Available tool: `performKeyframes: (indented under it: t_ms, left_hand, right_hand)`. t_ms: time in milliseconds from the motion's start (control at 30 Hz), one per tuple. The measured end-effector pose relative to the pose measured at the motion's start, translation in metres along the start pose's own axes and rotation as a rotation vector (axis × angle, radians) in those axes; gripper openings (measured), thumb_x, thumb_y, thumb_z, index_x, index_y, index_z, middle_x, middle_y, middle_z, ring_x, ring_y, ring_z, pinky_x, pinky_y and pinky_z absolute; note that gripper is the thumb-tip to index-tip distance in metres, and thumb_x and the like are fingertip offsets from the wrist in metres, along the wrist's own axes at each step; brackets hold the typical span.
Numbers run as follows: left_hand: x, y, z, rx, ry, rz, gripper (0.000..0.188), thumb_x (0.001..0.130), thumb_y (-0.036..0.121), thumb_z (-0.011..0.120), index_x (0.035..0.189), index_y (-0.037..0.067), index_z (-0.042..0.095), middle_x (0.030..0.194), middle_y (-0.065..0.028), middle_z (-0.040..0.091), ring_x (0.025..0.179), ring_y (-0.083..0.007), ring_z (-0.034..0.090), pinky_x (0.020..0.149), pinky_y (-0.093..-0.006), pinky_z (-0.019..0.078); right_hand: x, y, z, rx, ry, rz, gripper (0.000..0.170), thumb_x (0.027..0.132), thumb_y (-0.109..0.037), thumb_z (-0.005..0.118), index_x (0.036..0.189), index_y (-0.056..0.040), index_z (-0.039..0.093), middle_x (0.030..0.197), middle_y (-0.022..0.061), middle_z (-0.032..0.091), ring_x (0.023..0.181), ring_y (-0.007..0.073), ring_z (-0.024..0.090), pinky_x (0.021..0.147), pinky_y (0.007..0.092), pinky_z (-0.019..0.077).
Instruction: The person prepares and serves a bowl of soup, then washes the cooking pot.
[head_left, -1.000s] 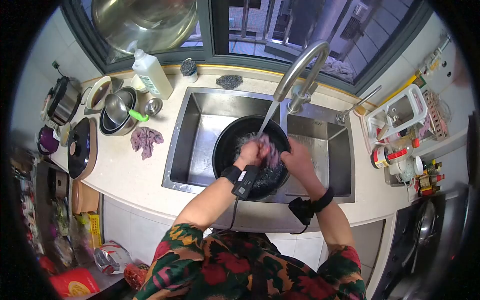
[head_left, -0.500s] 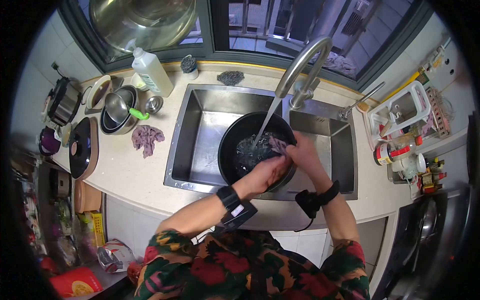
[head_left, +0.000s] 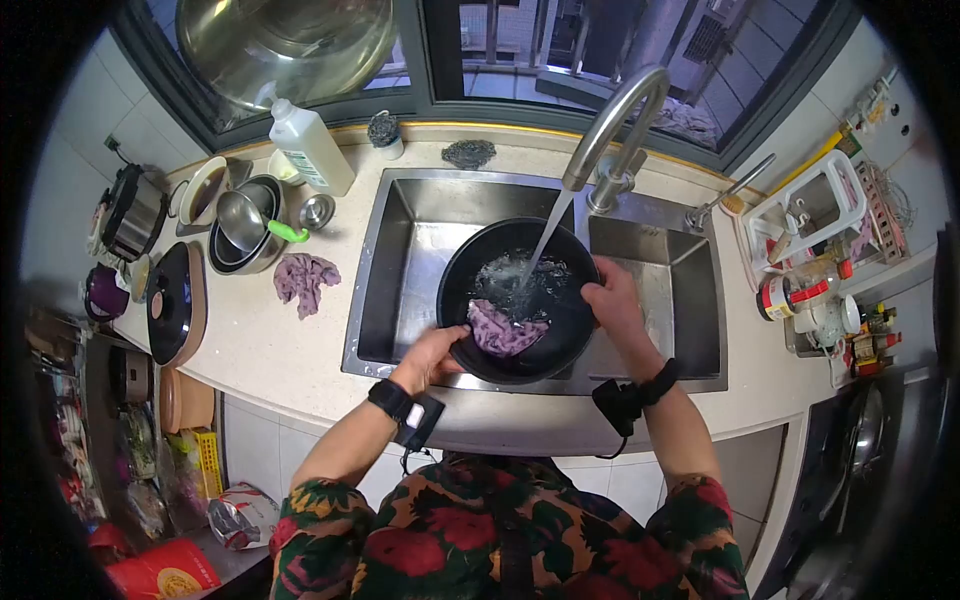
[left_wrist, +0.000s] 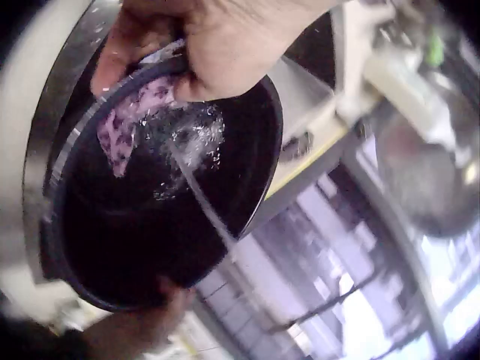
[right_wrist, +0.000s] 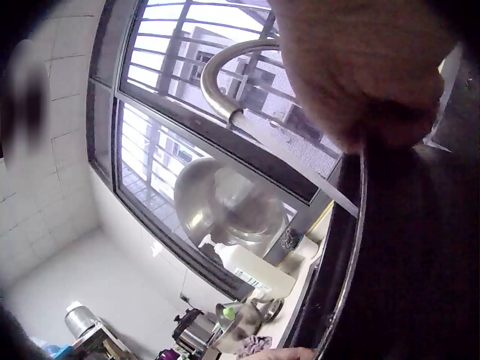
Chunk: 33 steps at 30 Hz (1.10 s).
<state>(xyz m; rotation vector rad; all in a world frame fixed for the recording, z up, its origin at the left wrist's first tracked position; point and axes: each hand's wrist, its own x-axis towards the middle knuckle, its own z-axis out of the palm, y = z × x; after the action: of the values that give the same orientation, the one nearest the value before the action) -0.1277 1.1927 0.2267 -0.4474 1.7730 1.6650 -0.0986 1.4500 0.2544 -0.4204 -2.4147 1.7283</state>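
A black pan (head_left: 560, 345) is held over the steel sink (head_left: 385, 330), with water from the faucet (head_left: 600, 130) running into it. Inside, at the near left, lies a wet purple cloth (head_left: 500, 330). The left hand (head_left: 432, 358) grips the pan's near-left rim, its thumb over the edge beside the cloth, as the left wrist view also shows at the hand (left_wrist: 217, 49). On the right rim the right hand (head_left: 617, 300) pinches the wall with its thumb; in the right wrist view that hand (right_wrist: 367, 75) covers part of the rim.
Left of the sink are a second purple cloth (head_left: 305, 283), nested bowls (head_left: 245, 250), a pump bottle (head_left: 310, 150) and a lid (head_left: 175, 305). A scouring pad (head_left: 468, 153) lies behind the sink. A white rack (head_left: 800, 220) and jars stand at the right.
The cloth, earlier handled by both hands under the water, now lies released in the pan. The left hand has moved left to the near-left rim, and the right hand is at the right rim.
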Motion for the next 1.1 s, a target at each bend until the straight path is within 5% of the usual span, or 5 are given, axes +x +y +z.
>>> performKeyframes:
  t_ms: [167, 267, 467, 633, 1100]
  left_hand:
    - [-0.015, 0.035, -0.008, -0.102, -0.101, 0.045, 0.038, 0.066, -0.007, 0.038, 0.104, -0.006, 0.040, 0.086, -0.0179, 0.055, 0.057, -0.0274, 0.060, 0.042, -0.0323, 0.0546]
    - [-0.014, 0.039, -0.013, 0.006, -0.034, 0.185, 0.055, 0.067, -0.005, 0.040, 0.122, -0.002, 0.031, 0.085, -0.0169, 0.056, 0.053, -0.0257, 0.059, 0.041, -0.0318, 0.0528]
    - [-0.008, 0.044, -0.023, 0.485, 0.249, 0.367, 0.066, 0.069, 0.000, 0.045, 0.132, 0.011, 0.027, 0.105, -0.0238, 0.048, 0.077, -0.0325, 0.060, 0.050, -0.0337, 0.0505]
    - [-0.019, 0.051, -0.021, 0.725, 0.359, 0.569, 0.071, 0.067, -0.001, 0.048, 0.131, 0.024, 0.030, 0.108, -0.0276, 0.043, 0.091, -0.0432, 0.052, 0.084, -0.0423, 0.0424]
    - [0.000, 0.074, 0.000, 1.171, 0.469, 1.049, 0.053, 0.062, -0.007, 0.051, 0.111, 0.012, 0.054, 0.117, -0.0125, 0.050, 0.082, -0.0292, 0.058, 0.064, -0.0357, 0.0501]
  right_hand:
    - [0.009, 0.020, 0.005, -0.021, 0.053, 0.025, 0.042, 0.067, 0.000, 0.049, 0.109, 0.0008, 0.051, 0.096, 0.0119, 0.058, 0.080, 0.0167, 0.057, 0.067, 0.0286, 0.0467]
    - [-0.009, -0.015, 0.033, -0.828, 0.367, -0.584, 0.043, 0.068, -0.008, 0.054, 0.110, -0.0025, 0.052, 0.108, 0.0170, 0.053, 0.097, 0.0335, 0.051, 0.080, 0.0402, 0.0418]
    - [-0.001, -0.012, 0.115, -0.654, -0.734, -0.051, 0.058, 0.075, -0.020, 0.056, 0.128, -0.0115, 0.036, 0.140, 0.0220, 0.006, 0.120, 0.0399, 0.030, 0.099, 0.0396, 0.0292]
    - [0.013, 0.000, 0.160, -0.528, -0.871, 0.096, 0.055, 0.075, -0.016, 0.050, 0.127, -0.0083, 0.036, 0.135, 0.0221, 0.022, 0.119, 0.0361, 0.034, 0.099, 0.0380, 0.0283]
    - [0.003, 0.031, 0.090, -0.619, -0.621, 0.075, 0.032, 0.068, -0.016, 0.060, 0.098, -0.0062, 0.058, 0.095, 0.0162, 0.059, 0.090, 0.0308, 0.057, 0.076, 0.0374, 0.0450]
